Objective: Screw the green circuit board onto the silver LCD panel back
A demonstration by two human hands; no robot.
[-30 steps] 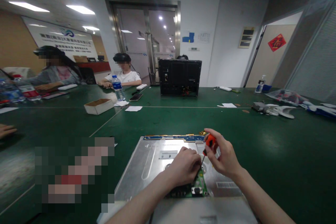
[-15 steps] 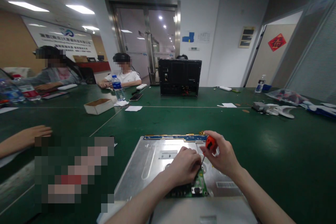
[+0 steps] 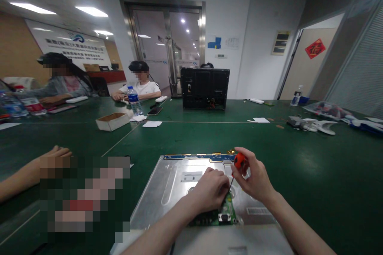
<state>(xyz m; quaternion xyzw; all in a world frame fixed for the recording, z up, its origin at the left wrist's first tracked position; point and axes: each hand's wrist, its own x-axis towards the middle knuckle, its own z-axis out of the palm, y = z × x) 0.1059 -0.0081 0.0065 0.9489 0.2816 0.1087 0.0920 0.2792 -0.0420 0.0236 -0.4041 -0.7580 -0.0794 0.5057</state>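
Note:
In front of me lies a flat metal display panel (image 3: 176, 191) with a blue circuit strip (image 3: 188, 157) along its far edge. On its near part sits a green circuit board (image 3: 229, 209). My right hand (image 3: 254, 175) grips the red and black handle of a screwdriver (image 3: 239, 161), its thin shaft slanting down toward the board. Close beside the shaft, my left hand (image 3: 212, 189) is closed over the board with fingers curled. Those fingers hide the screwdriver's tip and whatever they pinch.
A co-worker's hand (image 3: 56, 163) rests on the green table (image 3: 191, 137) at left, beside a blurred-out patch. Farther back stand a small open box (image 3: 112, 122), a water bottle (image 3: 134, 101) and a black monitor casing (image 3: 205, 87). Loose parts (image 3: 312, 124) lie at right.
The screwdriver handle has turned slightly in my right hand, whose fingers have shifted a little. My left hand stays in place. The co-worker's hand at left has moved rightward.

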